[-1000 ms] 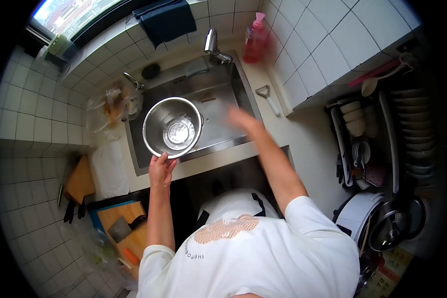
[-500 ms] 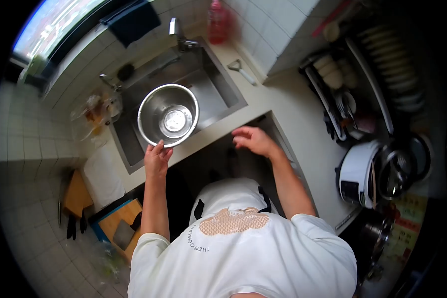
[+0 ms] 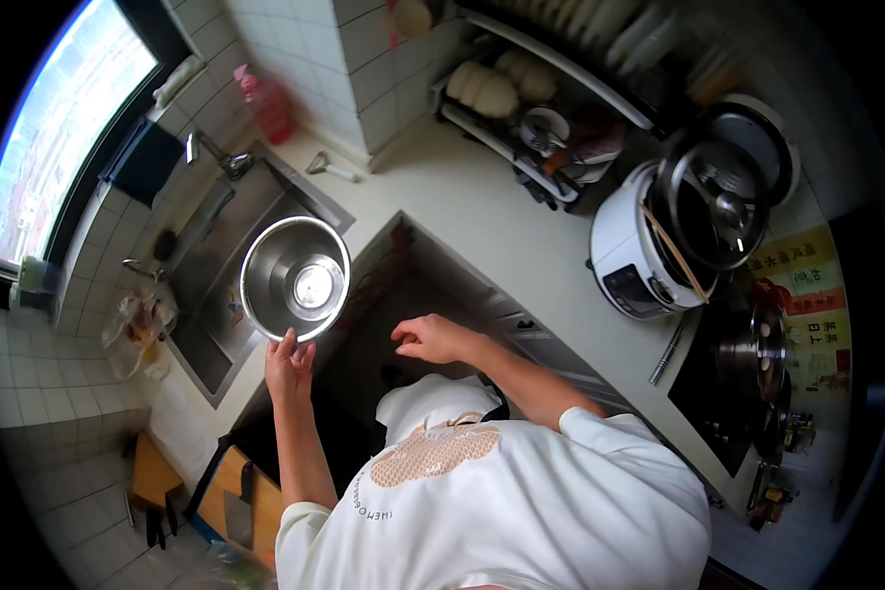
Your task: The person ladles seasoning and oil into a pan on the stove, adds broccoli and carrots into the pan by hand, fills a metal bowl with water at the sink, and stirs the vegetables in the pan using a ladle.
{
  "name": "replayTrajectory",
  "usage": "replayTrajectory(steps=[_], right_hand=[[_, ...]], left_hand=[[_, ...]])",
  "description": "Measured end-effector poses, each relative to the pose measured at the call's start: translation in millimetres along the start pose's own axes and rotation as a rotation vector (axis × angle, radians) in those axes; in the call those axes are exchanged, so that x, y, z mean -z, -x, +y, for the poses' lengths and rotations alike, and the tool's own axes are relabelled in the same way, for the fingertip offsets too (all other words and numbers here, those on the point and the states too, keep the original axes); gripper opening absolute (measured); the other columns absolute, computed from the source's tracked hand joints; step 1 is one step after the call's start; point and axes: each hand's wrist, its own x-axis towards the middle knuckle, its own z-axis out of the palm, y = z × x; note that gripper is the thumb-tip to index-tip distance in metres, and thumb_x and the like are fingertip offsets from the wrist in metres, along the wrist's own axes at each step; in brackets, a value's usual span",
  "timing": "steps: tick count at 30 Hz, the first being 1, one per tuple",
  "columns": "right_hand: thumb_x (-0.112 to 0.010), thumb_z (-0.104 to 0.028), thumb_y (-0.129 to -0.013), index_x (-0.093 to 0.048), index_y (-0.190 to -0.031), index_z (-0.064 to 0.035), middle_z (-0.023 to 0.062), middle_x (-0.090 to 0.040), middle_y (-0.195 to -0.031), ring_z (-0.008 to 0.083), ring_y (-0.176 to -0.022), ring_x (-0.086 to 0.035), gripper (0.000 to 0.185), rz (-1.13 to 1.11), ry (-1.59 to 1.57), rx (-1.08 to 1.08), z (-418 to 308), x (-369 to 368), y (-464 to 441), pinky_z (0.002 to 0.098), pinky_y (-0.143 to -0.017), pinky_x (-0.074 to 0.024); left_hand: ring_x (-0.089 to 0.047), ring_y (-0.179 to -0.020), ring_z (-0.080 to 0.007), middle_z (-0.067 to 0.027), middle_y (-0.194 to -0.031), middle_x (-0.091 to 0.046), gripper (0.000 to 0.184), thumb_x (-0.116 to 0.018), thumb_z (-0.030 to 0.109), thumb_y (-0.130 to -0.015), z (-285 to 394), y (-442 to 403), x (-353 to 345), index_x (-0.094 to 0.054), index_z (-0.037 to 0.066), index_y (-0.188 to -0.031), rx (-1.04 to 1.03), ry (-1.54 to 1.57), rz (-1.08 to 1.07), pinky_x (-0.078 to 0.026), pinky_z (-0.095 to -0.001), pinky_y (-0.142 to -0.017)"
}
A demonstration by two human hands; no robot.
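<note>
A round stainless steel bowl point(image 3: 295, 278), bare inside, is held up by my left hand point(image 3: 288, 369) at its near rim. The thumb and fingers pinch that edge, and the bowl hangs partly over the right side of the sink point(image 3: 205, 313) and the counter edge. My right hand point(image 3: 440, 339) is to the right of the bowl, apart from it, above the dark gap in front of the counter. Its fingers are loosely bent and hold nothing that I can see.
A faucet point(image 3: 216, 155), a pink pump bottle point(image 3: 268, 110) and a peeler point(image 3: 332, 167) are by the sink. A white rice cooker point(image 3: 624, 270) stands on the right counter, below a dish rack point(image 3: 560, 49). A knife lies on a cutting board point(image 3: 218, 484) at lower left.
The view has swung to the right, bringing more of the rice cooker and stove side into sight. My left hand still grips the bowl, which is now nearer the sink's right edge.
</note>
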Motion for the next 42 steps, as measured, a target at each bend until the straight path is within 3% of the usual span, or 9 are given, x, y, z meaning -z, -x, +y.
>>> replayTrajectory(steps=[16, 25, 27, 31, 38, 42], right_hand=[[-0.060, -0.024, -0.075, -0.060, -0.098, -0.0024, 0.0144, -0.063, -0.088, 0.0269, -0.084, -0.060, 0.031, 0.010, 0.014, -0.093, 86.3, 27.9, 216.1, 0.0339, -0.074, -0.0472], [-0.061, -0.023, -0.075, -0.060, -0.097, -0.0030, 0.0127, -0.063, -0.081, 0.0229, -0.076, -0.061, 0.030, 0.332, -0.165, -0.202, 110.5, -19.5, 350.2, 0.0317, -0.071, -0.0476], [-0.061, -0.022, -0.076, -0.058, -0.101, -0.0017, 0.0101, -0.062, -0.079, 0.0172, -0.072, -0.059, 0.032, 0.344, -0.143, -0.223, 107.2, -29.3, 384.3, 0.0289, -0.068, -0.0472], [-0.060, -0.021, -0.078, -0.058, -0.101, -0.0030, 0.0092, -0.062, -0.081, 0.0174, -0.075, -0.059, 0.030, 0.411, -0.177, -0.307, 112.4, -35.5, 435.2, 0.0287, -0.070, -0.0469], [-0.058, -0.022, -0.078, -0.058, -0.099, -0.0018, 0.0110, -0.063, -0.080, 0.0197, -0.073, -0.061, 0.029, 0.545, -0.215, -0.268, 132.8, -41.9, 513.1, 0.0307, -0.068, -0.0477], [-0.052, -0.025, -0.084, -0.056, -0.094, -0.0009, 0.0079, -0.061, -0.079, 0.0156, -0.075, -0.061, 0.026, 0.505, -0.378, -0.362, 144.6, -36.1, 578.4, 0.0294, -0.066, -0.0487]], left_hand=[[-0.063, -0.060, -0.0178, -0.0086, -0.075, -0.062, 0.007, -0.053, 0.002, -0.082, -158.1, 171.5, -106.3, -0.052, 0.005, -0.088, 0.131, -0.002, -0.087, -0.054, -0.0257, -0.049], [-0.062, -0.060, -0.0166, -0.0059, -0.077, -0.061, 0.009, -0.051, 0.002, -0.083, -221.6, 239.2, -132.0, -0.052, 0.005, -0.091, 0.291, -0.203, -0.328, -0.053, -0.0251, -0.051], [-0.062, -0.059, -0.0167, -0.0068, -0.077, -0.061, 0.009, -0.052, 0.002, -0.082, -239.6, 258.1, -137.1, -0.052, 0.006, -0.090, 0.325, -0.206, -0.359, -0.053, -0.0249, -0.050], [-0.062, -0.059, -0.0165, -0.0079, -0.077, -0.062, 0.006, -0.052, 0.002, -0.082, -266.8, 288.0, -145.3, -0.052, 0.005, -0.087, 0.372, -0.245, -0.427, -0.053, -0.0242, -0.050], [-0.061, -0.057, -0.0146, -0.0055, -0.077, -0.062, 0.007, -0.054, 0.003, -0.081, -320.9, 357.0, -160.8, -0.053, 0.006, -0.087, 0.376, -0.360, -0.497, -0.053, -0.0243, -0.050], [-0.061, -0.057, -0.0146, -0.0050, -0.077, -0.062, 0.009, -0.055, 0.003, -0.081, -361.6, 413.0, -175.4, -0.053, 0.007, -0.088, 0.388, -0.366, -0.479, -0.053, -0.0247, -0.050]])
